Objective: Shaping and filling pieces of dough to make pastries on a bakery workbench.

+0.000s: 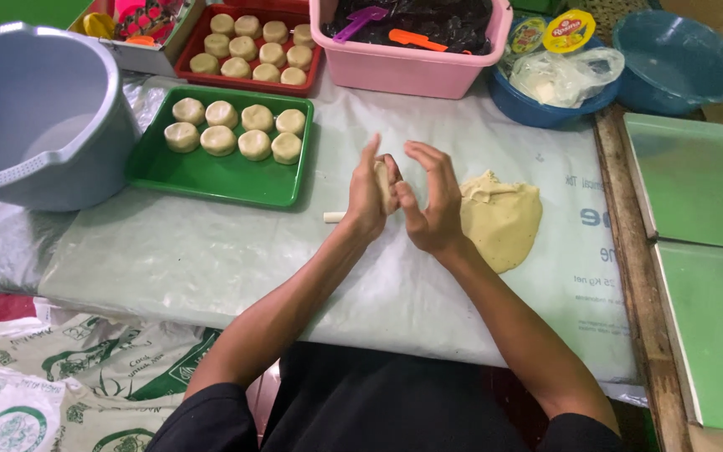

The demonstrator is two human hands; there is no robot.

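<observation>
Nearby, green tray (211,177) holds eight dough rounds (254,144).

Left hand (367,194) and right hand (431,201) raised together above the plastic sheet (211,251), palms facing, a small piece of dough (385,182) pressed between them. Just right of the right hand, touching its edge in view, a flat mound of pale dough (504,219). Just left of the left hand, a short white stick (334,217) lying on the sheet. Farther left, a green tray (211,176) with seven round dough discs (236,130); beyond it, a red tray (202,38) with more discs. Far left, a grey bucket (35,117). Ahead of both hands, a pink tub (412,71); ahead to the right, a blue basin (537,109) with plastic bags. Far right, empty green trays (705,184).
</observation>
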